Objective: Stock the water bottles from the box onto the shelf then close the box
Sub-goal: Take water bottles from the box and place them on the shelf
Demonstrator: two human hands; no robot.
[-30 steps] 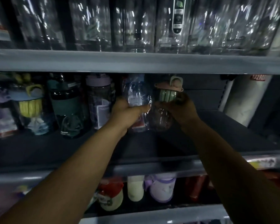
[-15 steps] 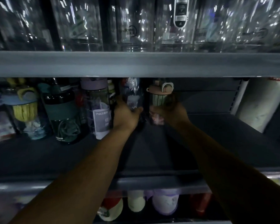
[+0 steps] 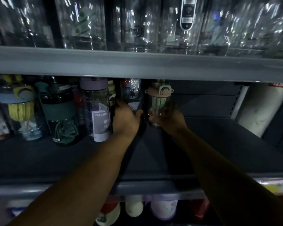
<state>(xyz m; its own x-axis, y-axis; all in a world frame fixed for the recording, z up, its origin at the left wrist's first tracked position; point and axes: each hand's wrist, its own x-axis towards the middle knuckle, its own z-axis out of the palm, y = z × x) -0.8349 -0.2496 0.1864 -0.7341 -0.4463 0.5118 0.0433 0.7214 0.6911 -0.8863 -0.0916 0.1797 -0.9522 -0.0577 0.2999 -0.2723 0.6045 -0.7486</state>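
Observation:
Both my arms reach deep into the dark middle shelf [image 3: 219,152]. My left hand [image 3: 125,119] grips a clear plastic-wrapped bottle [image 3: 131,93] that stands upright near the back. Right beside it, my right hand [image 3: 168,119] holds a bottle with a pink lid and a pale green insert [image 3: 158,98], also upright. The two bottles stand close together, just right of a purple-lidded bottle [image 3: 96,108]. The bottoms of both held bottles are hidden behind my hands. The box is out of view.
A dark green bottle [image 3: 60,111] and a blue-lidded bottle with yellow insert [image 3: 20,108] fill the shelf's left part. Clear wrapped bottles [image 3: 137,23] line the shelf above. More bottles [image 3: 163,209] stand on the shelf below. A white pillar [image 3: 261,108] rises at right.
Both hands have pushed their bottles farther back into the shelf and lower, toward the shelf floor; the camera has moved closer.

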